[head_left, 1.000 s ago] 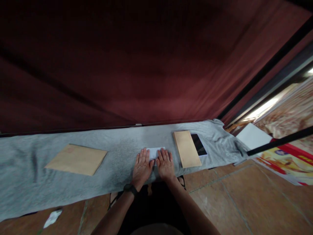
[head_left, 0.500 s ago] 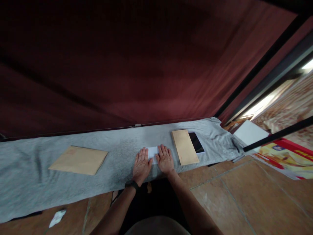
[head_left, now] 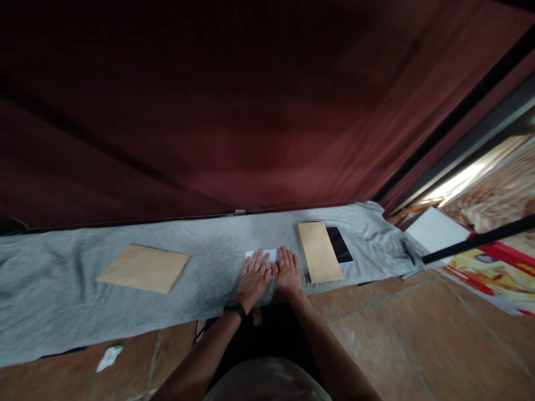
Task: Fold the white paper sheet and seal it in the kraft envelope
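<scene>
A small white sheet of paper (head_left: 271, 255) lies on the grey cloth (head_left: 217, 239), partly covered by both hands. My left hand (head_left: 253, 277) rests flat on its left part, fingers stretched out and slightly spread. On the right part lies my right hand (head_left: 287, 274), palm down with extended fingers. The two thumbs are close together near the middle of the paper. To the right of my right hand is a stack of brown envelopes (head_left: 320, 252), overlapping a dark-screened phone or tablet (head_left: 339, 245). Another brown envelope stack (head_left: 144, 268) lies to the left.
A dark red curtain (head_left: 251, 139) hangs behind the cloth-covered surface. At the right stand a white box (head_left: 437, 229), a black bar (head_left: 480, 239) and a red and yellow printed box (head_left: 493, 273). A crumpled white scrap (head_left: 109, 357) lies on the tiled floor (head_left: 376, 340).
My left hand has shifted right across the paper, closer to my right hand, so the paper's upper left corner now shows. The whole view has turned slightly.
</scene>
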The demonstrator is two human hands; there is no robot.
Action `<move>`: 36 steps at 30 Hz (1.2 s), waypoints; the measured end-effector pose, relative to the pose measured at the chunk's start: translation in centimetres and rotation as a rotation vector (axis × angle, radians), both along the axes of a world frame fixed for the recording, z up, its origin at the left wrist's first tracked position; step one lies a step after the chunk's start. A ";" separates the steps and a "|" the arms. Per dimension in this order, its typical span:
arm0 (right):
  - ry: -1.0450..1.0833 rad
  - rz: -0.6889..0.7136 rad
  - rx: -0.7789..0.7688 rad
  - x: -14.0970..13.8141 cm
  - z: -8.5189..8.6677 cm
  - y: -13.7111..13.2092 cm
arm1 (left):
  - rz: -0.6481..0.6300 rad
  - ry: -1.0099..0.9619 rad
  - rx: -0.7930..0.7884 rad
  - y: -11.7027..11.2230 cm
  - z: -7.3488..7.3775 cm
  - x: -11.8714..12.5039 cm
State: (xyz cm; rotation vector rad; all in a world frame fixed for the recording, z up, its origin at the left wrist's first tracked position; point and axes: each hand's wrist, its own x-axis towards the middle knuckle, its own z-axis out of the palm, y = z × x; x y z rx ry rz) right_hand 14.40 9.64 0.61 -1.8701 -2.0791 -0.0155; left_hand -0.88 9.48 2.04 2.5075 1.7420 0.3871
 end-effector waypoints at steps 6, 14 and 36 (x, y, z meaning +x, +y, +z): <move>0.008 -0.003 0.036 0.9 -0.4 -0.4 | 0.108 -0.001 0.034 -1.3 -0.5 -3.7; 0.023 0.106 -0.158 0.7 2.6 2.9 | 0.120 -0.015 0.032 -1.9 -0.5 -4.7; 0.312 0.285 0.044 2.8 11.0 3.1 | 0.082 -0.397 0.100 3.0 7.1 -5.5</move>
